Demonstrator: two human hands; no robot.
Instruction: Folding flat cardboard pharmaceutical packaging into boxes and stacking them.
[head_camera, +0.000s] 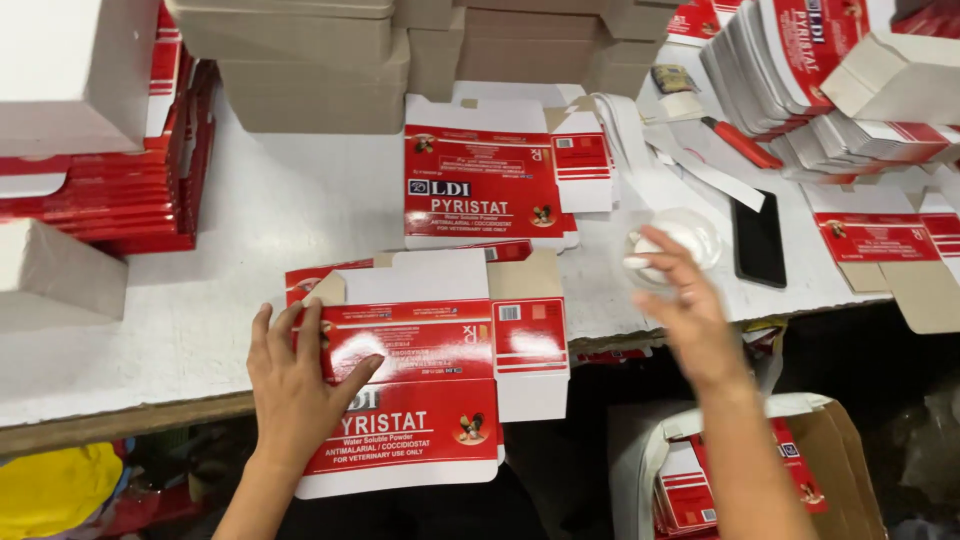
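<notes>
My left hand (300, 385) presses flat on a red and white unfolded carton blank (420, 385) that overhangs the table's front edge. My right hand (685, 305) reaches toward a small clear round container of white paste (685, 240), its fingertips in or at the rim; the hand is motion-blurred. A second flat carton blank (485, 185) lies farther back in the middle of the white table (200, 300).
Stacks of flat red cartons (135, 180) sit at left, grey board stacks (320, 70) at the back, more folded cartons (800, 70) at right. A black phone (758, 240) and a red-handled tool (740, 140) lie beside the container. An open box of cartons (720, 470) stands below the table.
</notes>
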